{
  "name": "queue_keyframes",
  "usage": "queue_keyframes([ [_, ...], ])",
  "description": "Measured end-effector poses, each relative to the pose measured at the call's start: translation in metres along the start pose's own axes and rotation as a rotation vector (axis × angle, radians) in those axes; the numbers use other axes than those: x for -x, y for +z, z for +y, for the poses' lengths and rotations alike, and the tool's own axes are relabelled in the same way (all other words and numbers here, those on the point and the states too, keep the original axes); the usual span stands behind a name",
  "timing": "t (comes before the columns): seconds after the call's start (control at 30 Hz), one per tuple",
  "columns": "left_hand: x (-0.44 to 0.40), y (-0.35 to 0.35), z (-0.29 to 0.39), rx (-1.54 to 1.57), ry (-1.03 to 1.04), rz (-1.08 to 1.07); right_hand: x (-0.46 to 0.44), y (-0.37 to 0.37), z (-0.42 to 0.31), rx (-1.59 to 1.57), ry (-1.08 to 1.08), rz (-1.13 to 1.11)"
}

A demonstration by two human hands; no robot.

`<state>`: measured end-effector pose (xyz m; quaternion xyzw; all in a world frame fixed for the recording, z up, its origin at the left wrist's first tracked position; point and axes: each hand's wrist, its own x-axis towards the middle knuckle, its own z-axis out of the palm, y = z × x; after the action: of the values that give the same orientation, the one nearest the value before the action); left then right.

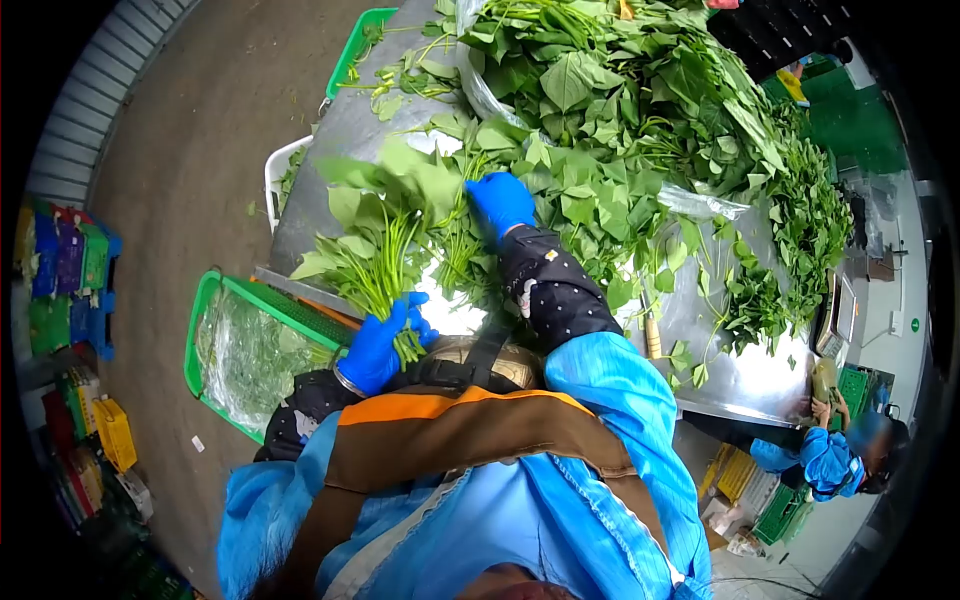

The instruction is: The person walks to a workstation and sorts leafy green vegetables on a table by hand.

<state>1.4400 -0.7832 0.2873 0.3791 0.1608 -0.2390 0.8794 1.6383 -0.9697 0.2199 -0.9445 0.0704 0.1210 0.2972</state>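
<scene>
My left hand point(375, 352), in a blue glove, is closed around the lower stems of a bunch of leafy greens point(385, 265), whose blurred leaves fan up and away from me. My right hand point(503, 203), also gloved in blue, has its fingers curled in among leafy stems just right of the bunch; its fingertips are partly hidden. More loose greens point(590, 200) spread over the metal table point(745, 385) beyond it. A large heap of the same leaves point(640, 90) rises at the back, partly on clear plastic.
A green crate point(205, 300) lined with clear plastic stands at my left. A wooden-handled tool point(653, 335) lies near the table's front edge. Another green basket point(352, 55) is at the far left edge. A co-worker in blue point(825, 462) is at the right.
</scene>
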Motion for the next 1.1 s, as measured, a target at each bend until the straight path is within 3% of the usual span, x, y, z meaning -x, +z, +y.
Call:
queue_keyframes([
  [0.1, 0.001, 0.002, 0.014, -0.124, 0.087, -0.002, -0.013, 0.013, 0.014, 0.086, -0.024, 0.021],
  [0.2, -0.019, 0.000, 0.037, -0.046, 0.152, 0.040, -0.006, 0.006, 0.008, -0.403, -0.125, 0.067],
  [0.23, -0.027, 0.008, 0.046, 0.028, 0.188, 0.156, 0.002, 0.001, 0.000, -0.551, -0.105, 0.116],
  [0.33, -0.047, 0.031, 0.066, -0.062, 0.221, 0.269, 0.044, -0.044, -0.030, -0.914, -0.102, -0.003],
  [0.47, -0.077, 0.041, 0.041, -0.245, 0.376, 0.150, 0.085, -0.078, -0.050, -1.029, -0.104, -0.144],
  [0.53, -0.075, 0.056, 0.034, -0.161, 0.270, 0.136, 0.093, -0.073, -0.047, -1.087, -0.146, -0.106],
  [0.73, -0.073, 0.057, 0.026, -0.356, 0.323, 0.169, 0.110, -0.064, -0.032, -1.200, -0.078, -0.126],
  [0.9, -0.073, 0.061, 0.025, -0.360, 0.466, 0.255, 0.109, -0.062, -0.034, -1.312, -0.014, -0.019],
  [1.0, -0.060, 0.060, 0.039, -0.446, 0.436, 0.260, 0.086, -0.067, -0.009, -1.175, -0.011, 0.136],
  [1.1, -0.056, 0.034, 0.047, -0.575, 0.439, 0.319, 0.074, -0.094, 0.011, -1.258, -0.096, 0.198],
])
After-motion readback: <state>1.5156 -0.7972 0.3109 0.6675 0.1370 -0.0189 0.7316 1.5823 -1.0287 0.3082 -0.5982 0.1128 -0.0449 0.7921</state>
